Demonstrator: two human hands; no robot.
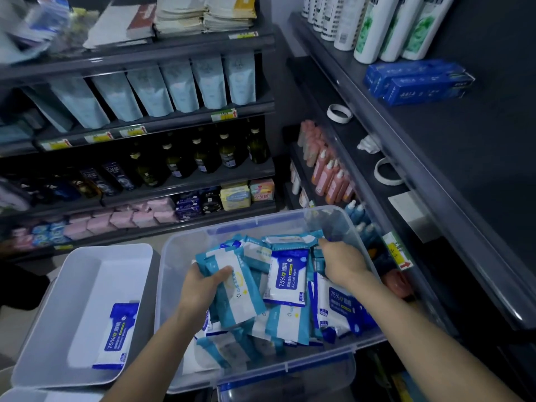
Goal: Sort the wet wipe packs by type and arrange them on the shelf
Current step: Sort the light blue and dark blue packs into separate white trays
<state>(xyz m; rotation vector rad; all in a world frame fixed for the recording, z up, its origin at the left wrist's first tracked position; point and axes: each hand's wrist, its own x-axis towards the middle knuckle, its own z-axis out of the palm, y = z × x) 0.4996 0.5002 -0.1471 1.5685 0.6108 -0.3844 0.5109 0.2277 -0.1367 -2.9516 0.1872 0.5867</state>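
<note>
Head: left hand (203, 288) grips teal pack (240, 300); right hand (343, 265) among packs (287, 277), grip unclear

Your right hand (342, 264) has its fingers buried among the packs at the far right corner of the clear bin (252, 220); what they grip cannot be told. Over the bin's middle, your left hand (200, 285) hides its fingers behind a teal pack (237, 297). Far up and left of the bin, the shelf goods (34, 27) are a blur.
</note>
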